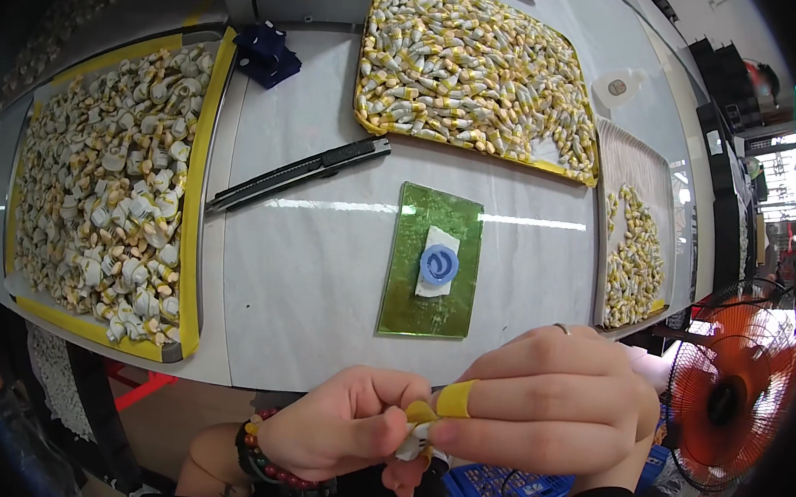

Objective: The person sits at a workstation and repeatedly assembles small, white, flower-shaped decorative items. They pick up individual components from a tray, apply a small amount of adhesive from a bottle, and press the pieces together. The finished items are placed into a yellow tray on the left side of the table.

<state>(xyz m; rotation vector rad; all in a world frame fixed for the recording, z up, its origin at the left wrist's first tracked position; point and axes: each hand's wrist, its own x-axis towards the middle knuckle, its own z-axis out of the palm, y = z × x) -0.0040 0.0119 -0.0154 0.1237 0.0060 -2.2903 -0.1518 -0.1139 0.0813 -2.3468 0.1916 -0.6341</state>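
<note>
My left hand (pixel 332 430) and my right hand (pixel 550 401) meet at the near edge of the table, fingertips pinched together. Between them is a small white-and-yellow piece (pixel 414 442) with dark marks on its white part; its exact kind is unclear. My left thumb and fingers grip it from one side, while the right thumb and fingers press it from the other. Yellow tape (pixel 454 399) wraps one right finger. Beyond the hands lies a green glass-like plate (pixel 399 295) bearing a white pad (pixel 431 288) and a blue round disc (pixel 439 265).
A black box-cutter knife (pixel 301 174) lies left of the plate. Yellow-edged trays of small white-and-yellow pieces stand at left (pixel 195 233) and back (pixel 481 148); a pale tray (pixel 626 145) is at right. Dark blue cloth (pixel 266 54) and an orange fan (pixel 727 401) flank the work area.
</note>
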